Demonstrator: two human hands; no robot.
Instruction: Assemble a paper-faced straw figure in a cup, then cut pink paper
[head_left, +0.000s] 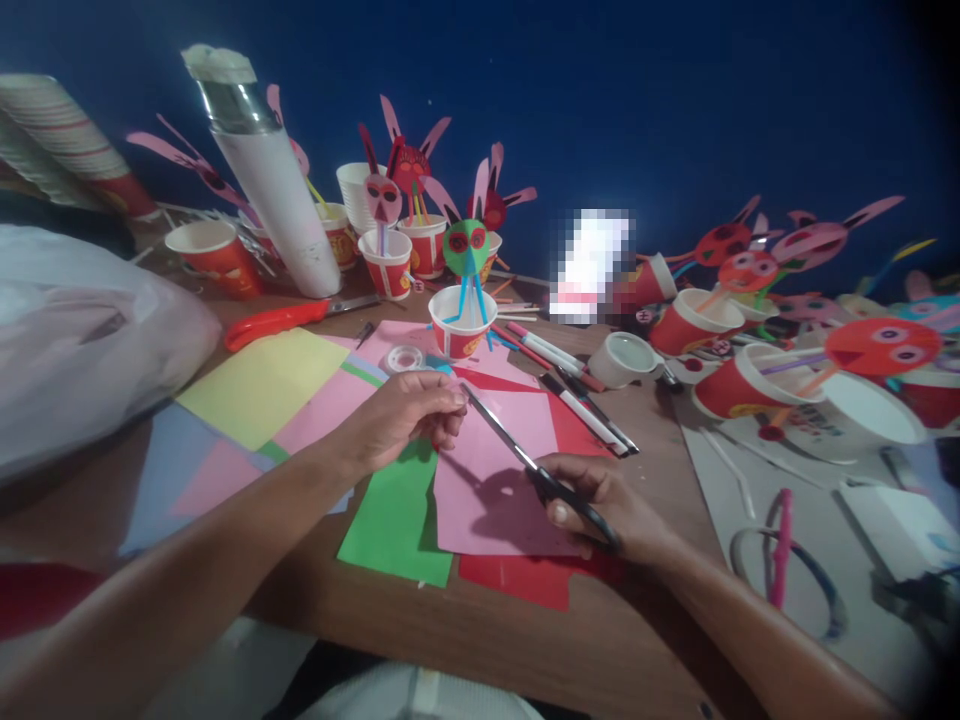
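Note:
My right hand [600, 500] is closed round the black handles of a pair of scissors [517, 452], whose blades point up and left. The blade tips reach the fingertips of my left hand [405, 415], which is pinched shut on something too small to make out. Both hands hover over sheets of coloured paper on the wooden table: a pink sheet [495, 480], a green sheet [397, 520] and a red sheet [540, 580].
A red paper cup with a green paper face on straws [463, 310] stands behind the hands, beside a tape roll [406, 358]. Markers [585, 405], red-handled scissors [274, 322], a white tube [274, 185], stacked cups [67, 145] and several more cup figures [750, 375] crowd the table.

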